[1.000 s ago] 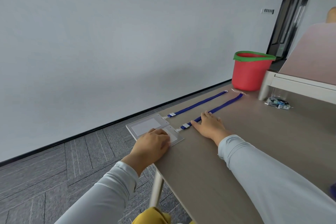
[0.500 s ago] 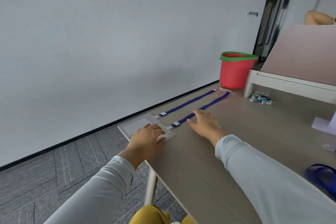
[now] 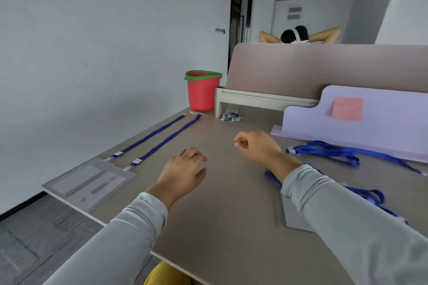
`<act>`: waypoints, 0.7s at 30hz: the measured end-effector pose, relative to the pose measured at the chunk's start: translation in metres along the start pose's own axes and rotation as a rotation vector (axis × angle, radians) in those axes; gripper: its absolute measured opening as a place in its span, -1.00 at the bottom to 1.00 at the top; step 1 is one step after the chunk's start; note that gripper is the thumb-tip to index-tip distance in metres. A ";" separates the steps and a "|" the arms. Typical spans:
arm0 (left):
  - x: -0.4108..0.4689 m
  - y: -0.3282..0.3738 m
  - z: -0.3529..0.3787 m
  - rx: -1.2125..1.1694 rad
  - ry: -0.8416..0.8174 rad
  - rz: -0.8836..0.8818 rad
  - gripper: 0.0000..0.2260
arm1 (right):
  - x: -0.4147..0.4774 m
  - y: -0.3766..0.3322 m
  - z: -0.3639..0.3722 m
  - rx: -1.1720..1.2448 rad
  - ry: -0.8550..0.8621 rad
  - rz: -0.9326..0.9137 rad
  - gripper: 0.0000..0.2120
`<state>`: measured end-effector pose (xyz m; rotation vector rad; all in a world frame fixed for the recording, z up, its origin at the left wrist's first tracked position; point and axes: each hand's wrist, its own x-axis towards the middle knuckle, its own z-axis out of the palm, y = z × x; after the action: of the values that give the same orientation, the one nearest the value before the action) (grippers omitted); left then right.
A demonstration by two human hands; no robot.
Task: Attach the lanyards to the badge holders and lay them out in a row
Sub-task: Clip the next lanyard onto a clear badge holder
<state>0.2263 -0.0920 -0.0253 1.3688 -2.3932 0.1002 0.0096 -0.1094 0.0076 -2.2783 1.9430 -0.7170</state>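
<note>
Two clear badge holders (image 3: 78, 180) (image 3: 102, 188) lie side by side at the table's left corner, each joined to a straight blue lanyard (image 3: 148, 137) (image 3: 166, 141) running away toward the bucket. My left hand (image 3: 183, 173) hovers over the table to the right of them, fingers loosely curled, holding nothing. My right hand (image 3: 257, 146) is raised further right, fingers curled with nothing in them. Loose blue lanyards (image 3: 328, 151) (image 3: 366, 194) lie tangled on the right, partly hidden by my right sleeve.
A red bucket with a green rim (image 3: 202, 90) stands at the table's far edge. A small packet (image 3: 230, 116) lies beneath a beige divider (image 3: 324, 71). A lilac stand (image 3: 361, 122) with a pink note sits at right. Another person sits behind the divider.
Both hands have come off the badge holder and lanyard and moved right over the table. The view has swung right, bringing the loose lanyards and the lilac stand into sight.
</note>
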 end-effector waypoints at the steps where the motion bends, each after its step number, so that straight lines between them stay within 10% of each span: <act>1: 0.005 0.013 0.004 -0.014 -0.003 0.034 -0.69 | -0.011 0.011 -0.010 -0.010 0.012 0.023 -0.79; 12: 0.030 0.134 0.036 -0.089 -0.197 0.208 -0.69 | -0.124 0.097 -0.063 -0.065 0.026 0.307 -0.84; 21: 0.029 0.169 0.054 -0.014 -0.322 0.066 -0.15 | -0.184 0.119 -0.070 -0.027 0.044 0.411 -0.85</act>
<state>0.0551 -0.0408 -0.0441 1.3890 -2.6952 -0.1300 -0.1446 0.0585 -0.0269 -1.7931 2.3445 -0.6965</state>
